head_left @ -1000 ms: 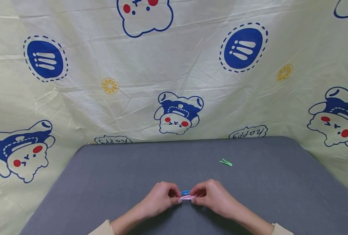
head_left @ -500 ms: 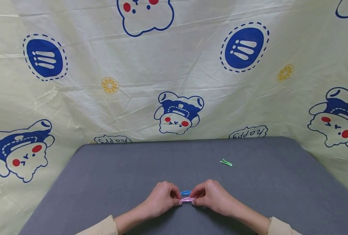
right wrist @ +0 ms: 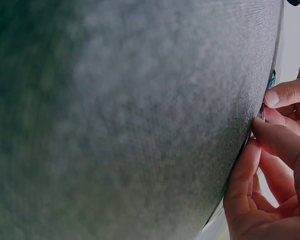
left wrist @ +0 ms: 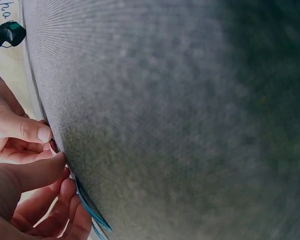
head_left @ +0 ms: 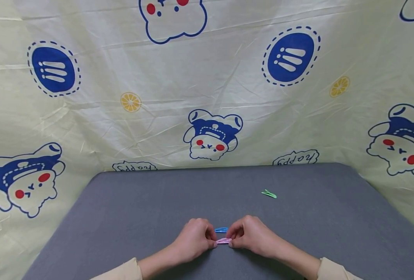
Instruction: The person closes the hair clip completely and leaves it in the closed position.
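Note:
A pink snap hair clip (head_left: 223, 241) lies level between my hands near the front of the table. My left hand (head_left: 194, 239) pinches its left end between thumb and fingers, and the right hand (head_left: 252, 235) pinches the right end. Just beyond it is a blue hair clip (head_left: 221, 230), lying parallel on the cloth. In the left wrist view, the blue clip (left wrist: 90, 207) shows beside the left fingertips. The right wrist view has both thumbs close together at the cloth, the fingers mostly covering the pink clip.
Farther back on the right, a green hair clip (head_left: 269, 194) lies on the grey table (head_left: 151, 202) with its arms spread apart. A pale curtain (head_left: 102, 128) with printed cartoon bears hangs behind the table and along its sides.
Both hands have drawn the pink clip slightly toward the front edge, widening the gap to the blue clip. The blue and green clips have stayed in place.

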Tool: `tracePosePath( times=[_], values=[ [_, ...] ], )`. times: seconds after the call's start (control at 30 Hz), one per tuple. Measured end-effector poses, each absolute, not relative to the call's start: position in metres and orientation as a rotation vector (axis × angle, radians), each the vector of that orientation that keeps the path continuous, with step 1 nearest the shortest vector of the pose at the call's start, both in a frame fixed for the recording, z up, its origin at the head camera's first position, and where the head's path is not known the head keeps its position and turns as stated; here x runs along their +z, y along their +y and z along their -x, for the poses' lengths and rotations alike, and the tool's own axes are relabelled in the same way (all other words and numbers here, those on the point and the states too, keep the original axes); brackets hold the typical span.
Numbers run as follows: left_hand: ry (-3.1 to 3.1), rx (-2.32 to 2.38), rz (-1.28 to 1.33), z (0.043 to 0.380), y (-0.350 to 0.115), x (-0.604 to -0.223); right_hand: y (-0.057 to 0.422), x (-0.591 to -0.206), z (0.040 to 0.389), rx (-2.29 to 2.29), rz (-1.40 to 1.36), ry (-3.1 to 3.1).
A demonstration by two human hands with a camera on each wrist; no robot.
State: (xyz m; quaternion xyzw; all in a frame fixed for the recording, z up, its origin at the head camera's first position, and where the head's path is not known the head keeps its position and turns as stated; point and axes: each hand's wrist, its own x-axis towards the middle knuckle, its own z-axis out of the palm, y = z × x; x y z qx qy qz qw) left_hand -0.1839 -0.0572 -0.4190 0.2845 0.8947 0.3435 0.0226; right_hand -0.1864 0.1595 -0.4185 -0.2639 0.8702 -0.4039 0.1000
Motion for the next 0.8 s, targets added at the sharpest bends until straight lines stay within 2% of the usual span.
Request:
tracePosePath(
  times=[0.43, 0.8],
  values=[
    [2.723, 1.025, -0.905, 0.185, -0.06, -0.417, 0.162, -0.415, 0.183, -1.196, 0.758, 2.545],
    [2.637, 1.165, -0.962, 0.198, -0.066, -0.4, 0.173, -0.411, 0.172, -1.379, 0.78, 2.525]
  ],
)
